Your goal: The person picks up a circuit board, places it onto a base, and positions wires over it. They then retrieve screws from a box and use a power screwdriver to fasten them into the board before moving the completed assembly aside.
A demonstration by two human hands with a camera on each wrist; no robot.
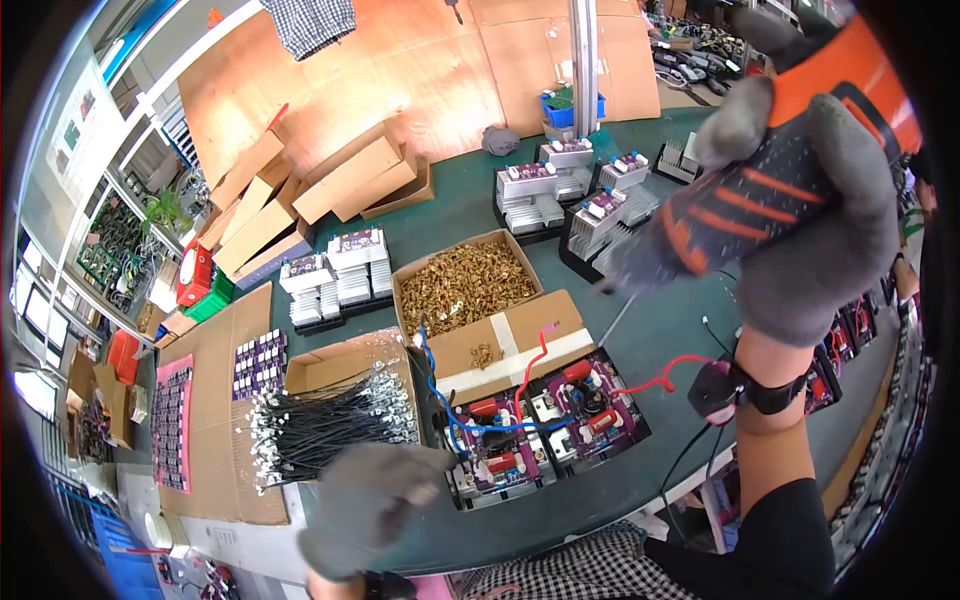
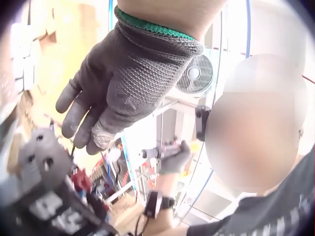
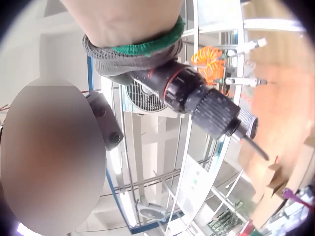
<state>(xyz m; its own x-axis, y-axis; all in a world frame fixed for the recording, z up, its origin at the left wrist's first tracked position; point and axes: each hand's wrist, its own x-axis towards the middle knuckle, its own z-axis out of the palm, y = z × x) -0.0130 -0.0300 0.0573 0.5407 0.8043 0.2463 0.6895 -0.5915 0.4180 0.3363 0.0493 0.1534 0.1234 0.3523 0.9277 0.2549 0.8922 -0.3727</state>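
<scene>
My gloved right hand (image 1: 815, 265) grips an orange and black power screwdriver (image 1: 745, 205), raised above the right side of the bench. Its long thin bit (image 3: 257, 147) slants down toward a purple circuit board (image 1: 625, 405) on a heatsink, with red components and red wires. A second such board (image 1: 475, 470) lies beside it, crossed by a blue wire (image 1: 440, 385). Just left of that board is my gloved left hand (image 1: 375, 505), fingers loosely extended and nothing in them. Black cables with white connectors (image 1: 330, 425) lie close beyond it.
A cardboard box of brass-coloured screws (image 1: 465, 280) stands behind the boards, a few screws on its flap (image 1: 515, 345). Finished-looking heatsink units (image 1: 335, 275) stand farther back. Purple boards (image 1: 260, 365) lie on cardboard at left, with empty cartons (image 1: 350, 180) behind.
</scene>
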